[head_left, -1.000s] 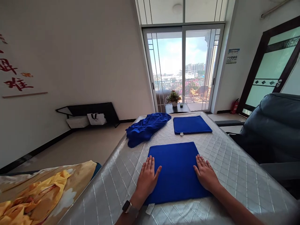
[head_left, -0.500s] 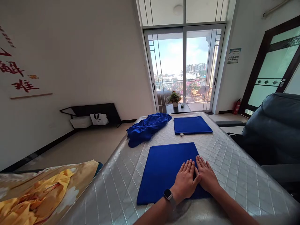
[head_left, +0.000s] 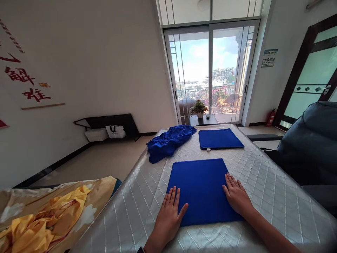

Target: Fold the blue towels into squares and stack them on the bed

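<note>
A folded blue towel (head_left: 201,188) lies flat on the quilted silver mattress (head_left: 265,189) in front of me. My left hand (head_left: 170,216) rests palm down on the towel's near left corner, fingers stretched out. My right hand (head_left: 237,196) lies flat on its right edge, fingers apart. Farther back sits a second folded blue towel (head_left: 219,138), and to its left a crumpled blue towel (head_left: 168,142).
A yellow patterned cloth (head_left: 50,218) lies at the lower left. A dark padded chair (head_left: 310,144) stands to the right of the mattress. Beyond are a small table with a potted plant (head_left: 199,108), glass balcony doors, and a low black shelf (head_left: 110,124).
My left hand has slid back from beside my right hand to the towel's left side. The towel's near left part now looks squarer and narrower. The view has shifted slightly.
</note>
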The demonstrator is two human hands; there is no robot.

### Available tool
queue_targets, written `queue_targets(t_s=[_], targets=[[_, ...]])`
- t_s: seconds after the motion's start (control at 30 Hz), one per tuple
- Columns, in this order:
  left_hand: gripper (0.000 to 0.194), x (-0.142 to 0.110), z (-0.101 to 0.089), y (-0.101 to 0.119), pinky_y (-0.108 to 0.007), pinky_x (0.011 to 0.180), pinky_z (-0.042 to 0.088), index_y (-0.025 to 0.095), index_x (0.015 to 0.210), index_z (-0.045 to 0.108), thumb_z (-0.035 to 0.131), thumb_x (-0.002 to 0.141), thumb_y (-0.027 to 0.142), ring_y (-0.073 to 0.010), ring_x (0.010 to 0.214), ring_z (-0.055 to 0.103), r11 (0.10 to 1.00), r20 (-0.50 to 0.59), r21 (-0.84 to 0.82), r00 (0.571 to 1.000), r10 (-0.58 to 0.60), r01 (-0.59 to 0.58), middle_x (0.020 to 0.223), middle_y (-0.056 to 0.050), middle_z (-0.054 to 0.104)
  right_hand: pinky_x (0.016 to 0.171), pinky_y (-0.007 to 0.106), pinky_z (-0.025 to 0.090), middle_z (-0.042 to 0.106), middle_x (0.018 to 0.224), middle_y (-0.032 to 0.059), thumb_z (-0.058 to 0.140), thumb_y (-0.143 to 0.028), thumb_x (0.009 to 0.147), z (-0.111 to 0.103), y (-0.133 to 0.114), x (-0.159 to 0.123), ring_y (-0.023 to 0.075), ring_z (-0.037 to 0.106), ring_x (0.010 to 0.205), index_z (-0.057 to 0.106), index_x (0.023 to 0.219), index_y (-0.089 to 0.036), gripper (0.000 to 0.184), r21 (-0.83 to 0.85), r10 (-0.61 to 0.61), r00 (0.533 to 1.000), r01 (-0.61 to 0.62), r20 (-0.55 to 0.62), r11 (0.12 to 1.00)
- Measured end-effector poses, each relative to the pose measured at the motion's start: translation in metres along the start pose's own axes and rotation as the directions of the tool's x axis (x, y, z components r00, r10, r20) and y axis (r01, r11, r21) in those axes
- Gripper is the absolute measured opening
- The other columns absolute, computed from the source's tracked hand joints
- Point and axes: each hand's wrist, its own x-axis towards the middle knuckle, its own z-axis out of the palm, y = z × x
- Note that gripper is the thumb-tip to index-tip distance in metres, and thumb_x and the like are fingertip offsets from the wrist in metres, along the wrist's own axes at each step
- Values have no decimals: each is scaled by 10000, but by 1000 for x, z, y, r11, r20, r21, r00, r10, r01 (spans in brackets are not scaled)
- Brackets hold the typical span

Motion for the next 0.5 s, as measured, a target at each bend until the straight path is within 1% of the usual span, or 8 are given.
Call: queue_targets(t_s=[0.07,0.17,0.27,0.37,0.43,0.5], targets=[[780,-1,-2,2,-500,1254,222,198,1591,133,262,990,678,-271,1544,149,1000,4,-9,1000,-6,6,1676,-79,144,1249,430,150,177,1661,55,178,-394,1022,-4,-2,-1,197,161,1537,208,1591,-102,640,-19,9,1000,-9,5,1000],[762,-2,-3,5,-496,1253,224,205,1595,128,270,999,657,-269,1541,168,1000,-30,-6,1000,2,-2,1674,-81,165,1246,451,163,179,1657,55,184,-397,1022,-6,-2,-9,211,166,1535,221,1587,-103,638,-56,12,1000,-12,1,998],[751,-2,-1,5,-496,1253,228,196,1596,137,266,1005,642,-271,1540,176,1000,-46,7,999,15,-15,1673,-87,173,1247,482,153,195,1651,60,189,-403,1022,-3,-1,-28,225,169,1534,258,1581,-115,633,-55,-30,998,28,-52,998],[773,-1,2,3,-504,1250,234,185,1594,157,265,996,663,-277,1539,178,1000,-47,14,999,13,-12,1671,-94,178,1249,483,156,202,1648,55,176,-434,1025,3,-3,-50,225,159,1536,283,1575,-127,640,-42,-65,993,61,-98,997],[786,0,3,2,-505,1250,233,184,1593,168,266,988,677,-281,1539,174,1000,-40,18,999,2,-1,1670,-95,189,1247,476,176,199,1649,48,170,-462,1026,6,-5,-61,224,160,1536,268,1578,-129,653,-28,-36,995,33,-90,999],[795,0,0,2,-503,1253,225,175,1593,178,262,986,682,-282,1541,162,1000,-8,14,1000,-12,12,1669,-101,192,1246,473,191,195,1651,46,173,-476,1026,6,-8,-66,224,165,1535,248,1581,-125,661,-3,-2,997,1,-75,1000]])
